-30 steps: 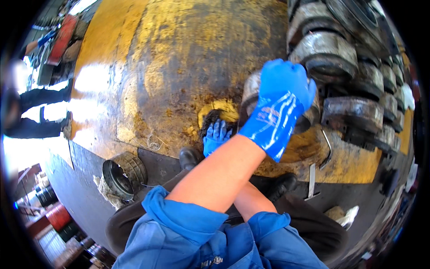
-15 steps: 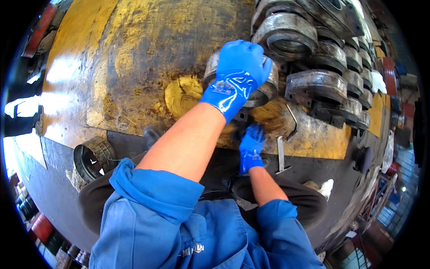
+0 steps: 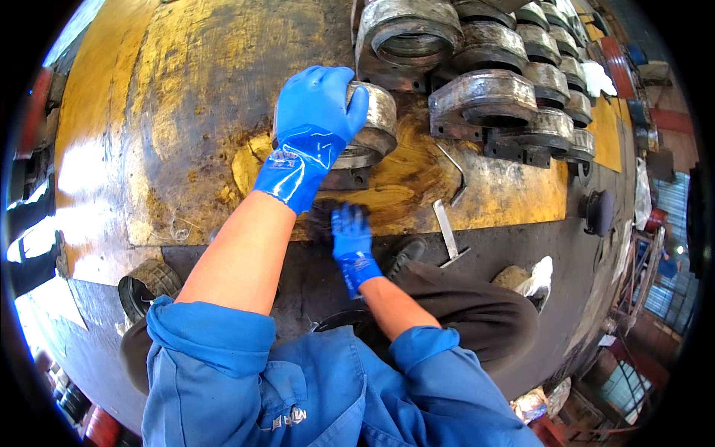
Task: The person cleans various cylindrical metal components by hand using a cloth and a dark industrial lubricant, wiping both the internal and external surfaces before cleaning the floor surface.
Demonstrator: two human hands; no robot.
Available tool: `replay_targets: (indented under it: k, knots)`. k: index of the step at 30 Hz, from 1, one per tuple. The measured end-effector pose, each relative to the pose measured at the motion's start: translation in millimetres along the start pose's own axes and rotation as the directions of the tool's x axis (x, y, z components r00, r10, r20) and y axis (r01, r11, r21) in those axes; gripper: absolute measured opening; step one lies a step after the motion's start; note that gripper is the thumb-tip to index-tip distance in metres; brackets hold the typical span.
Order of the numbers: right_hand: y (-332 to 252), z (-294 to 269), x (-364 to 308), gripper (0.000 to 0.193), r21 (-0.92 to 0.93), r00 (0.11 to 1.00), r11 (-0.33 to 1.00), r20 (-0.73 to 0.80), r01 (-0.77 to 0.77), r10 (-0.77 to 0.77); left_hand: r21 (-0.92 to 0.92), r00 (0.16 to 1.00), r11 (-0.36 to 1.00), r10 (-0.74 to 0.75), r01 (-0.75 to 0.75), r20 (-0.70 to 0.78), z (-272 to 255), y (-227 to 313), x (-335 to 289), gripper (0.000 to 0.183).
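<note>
Both my hands wear blue rubber gloves. My left hand [image 3: 316, 108] grips the top of a worn metal ring housing [image 3: 378, 123], its thumb along the right side and its fingertips hidden behind the rim. The housing rests on a yellow, grease-stained board [image 3: 201, 104], with its flat dark foot toward me. Just nearer to me, my right hand [image 3: 351, 235] is low by the board's front edge, fingers curled beside a dark, motion-smeared thing [image 3: 320, 220]. That thing seems to be in its grasp, but its kind is unclear.
Several similar metal housings [image 3: 484, 100] are grouped at the far right. An L-shaped bent rod [image 3: 456, 175] and a flat metal square [image 3: 445, 231] lie nearer. At the left stands a loose ring [image 3: 149, 287]. My dark shoe [image 3: 406, 255] is right of my right hand.
The whole view has shifted, so housings and hands appear farther left. My left hand keeps its grip on the housing. The dark thing by my right hand is still smeared by motion.
</note>
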State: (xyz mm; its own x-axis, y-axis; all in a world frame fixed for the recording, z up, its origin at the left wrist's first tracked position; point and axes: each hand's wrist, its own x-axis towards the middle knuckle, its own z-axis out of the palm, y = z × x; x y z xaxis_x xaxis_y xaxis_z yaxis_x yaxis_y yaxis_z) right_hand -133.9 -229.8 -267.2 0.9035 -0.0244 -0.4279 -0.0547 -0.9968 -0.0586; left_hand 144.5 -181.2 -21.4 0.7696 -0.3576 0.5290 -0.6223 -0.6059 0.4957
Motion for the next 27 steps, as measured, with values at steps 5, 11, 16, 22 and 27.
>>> replay_targets:
  k: [5,11,16,22,27]
  knots:
    - [114,-24,30,0.071,0.05,0.861,0.861,-0.019,-0.507,0.508,0.021,1.0,1.0,-0.016,0.016,0.004,2,-2,16,0.032]
    - [52,28,3,0.068,-0.066,0.84,0.871,-0.312,-0.486,0.445,0.03,0.998,0.998,-0.055,0.055,-0.023,9,-11,15,0.029]
    - [-110,17,26,0.061,0.154,0.962,0.984,-0.239,-0.093,0.128,0.027,0.995,0.994,-0.105,0.105,0.001,-11,1,6,0.024]
    - [-156,-46,85,0.053,-0.016,0.992,0.993,0.023,-0.121,0.121,-0.093,0.996,0.992,-0.089,0.087,-0.011,-7,6,-16,0.03]
    - [-101,-88,52,0.055,0.052,0.974,0.977,0.087,0.207,-0.211,-0.105,0.989,0.992,-0.08,0.067,-0.127,-20,10,-22,0.031]
